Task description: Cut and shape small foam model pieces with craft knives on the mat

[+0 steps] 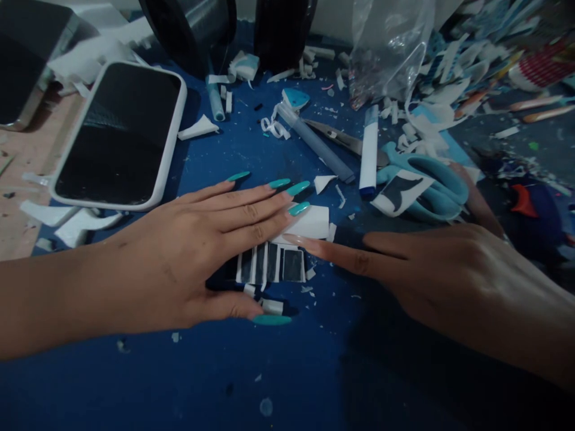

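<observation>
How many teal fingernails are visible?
5, all on the left hand: four on fingers by the white piece, one on the thumb below the striped piece. Right hand's nails are mostly hidden.

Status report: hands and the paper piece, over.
Left hand flat, open, pressing the striped paper piece to the blue table. Right hand open, forefinger tip at the piece's edge. Scissors and phone lie apart, beyond.
</observation>
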A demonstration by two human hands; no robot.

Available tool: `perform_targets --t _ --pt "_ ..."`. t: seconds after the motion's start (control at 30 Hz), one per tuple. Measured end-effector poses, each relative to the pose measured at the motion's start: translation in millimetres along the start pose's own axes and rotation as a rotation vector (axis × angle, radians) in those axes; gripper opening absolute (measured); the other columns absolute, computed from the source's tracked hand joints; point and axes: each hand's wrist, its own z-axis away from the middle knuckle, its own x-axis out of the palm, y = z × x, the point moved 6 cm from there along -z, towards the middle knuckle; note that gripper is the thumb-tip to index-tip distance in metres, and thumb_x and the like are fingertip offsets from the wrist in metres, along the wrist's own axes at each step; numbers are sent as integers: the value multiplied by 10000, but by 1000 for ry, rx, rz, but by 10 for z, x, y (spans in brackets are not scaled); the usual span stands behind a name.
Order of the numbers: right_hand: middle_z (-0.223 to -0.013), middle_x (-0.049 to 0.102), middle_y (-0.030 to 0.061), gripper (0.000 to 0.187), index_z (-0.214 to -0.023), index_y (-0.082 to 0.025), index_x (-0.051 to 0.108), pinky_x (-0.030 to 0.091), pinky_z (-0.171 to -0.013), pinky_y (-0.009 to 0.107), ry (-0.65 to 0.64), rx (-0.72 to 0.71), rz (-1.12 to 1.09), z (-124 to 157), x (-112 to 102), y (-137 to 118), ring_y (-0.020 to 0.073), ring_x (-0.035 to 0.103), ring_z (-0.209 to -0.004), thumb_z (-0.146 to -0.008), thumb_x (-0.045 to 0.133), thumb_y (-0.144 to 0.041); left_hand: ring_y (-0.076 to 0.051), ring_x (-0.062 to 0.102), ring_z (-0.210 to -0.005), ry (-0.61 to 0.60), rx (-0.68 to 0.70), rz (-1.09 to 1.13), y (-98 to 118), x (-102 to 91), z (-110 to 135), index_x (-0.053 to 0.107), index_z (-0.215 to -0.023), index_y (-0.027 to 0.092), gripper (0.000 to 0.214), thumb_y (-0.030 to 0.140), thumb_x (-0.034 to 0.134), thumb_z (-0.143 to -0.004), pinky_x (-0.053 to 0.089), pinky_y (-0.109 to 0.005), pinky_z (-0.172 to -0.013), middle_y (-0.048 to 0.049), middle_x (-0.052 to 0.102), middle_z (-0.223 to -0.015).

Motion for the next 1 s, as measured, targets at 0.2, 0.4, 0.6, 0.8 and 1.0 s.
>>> perform_targets --t 0.2,0.4,0.6,0.8,1.0 --pt "-615 542 -50 713 -1461 -275 366 185 -455 243 -4 27 -1 -4 18 20 100 451 -411 -819 304 30 -310 267 -1456 9 9 1 -5 8 7 80 -1539 334 823 643 491 -896 172 -508 -1231 20 201 -1597" --pt "-617 537 -52 737 -1474 -282 345 173 -467 246 -12 13 -3 -10 22 -1 95 429 -414 -809 311 34 -313 246 -1465 -9 -1 -19 -6 13 23 46 -1540 337 824 652 465 -904 172 -516 -1229 24 171 -1603" --pt "-591 458 -69 794 -1520 -293 228 156 -462 257 9 0 -10 -1 64 4 107 388 -408 -801 337 24 -297 259 -1466 -8 4 -39 -1 15 7 53 -1541 337 820 659 455 -903 179 -527 -1225 11 183 -1602" --pt "-631 502 -61 794 -1524 -317 212 160 -471 260 1 0 -19 -1 81 22 107 382 -423 -815 312 26 -286 266 -1465 -14 0 -47 -1 21 10 70 -1542 331 811 622 483 -908 185 -523 -1224 7 205 -1599" --pt "-695 585 -47 844 -1544 -370 142 172 -475 257 -8 18 22 18 124 71 103 410 -445 -815 341 5 -291 290 -1455 3 8 -41 7 8 0 74 -1542 325 824 620 498 -900 189 -526 -1222 -4 235 -1590"
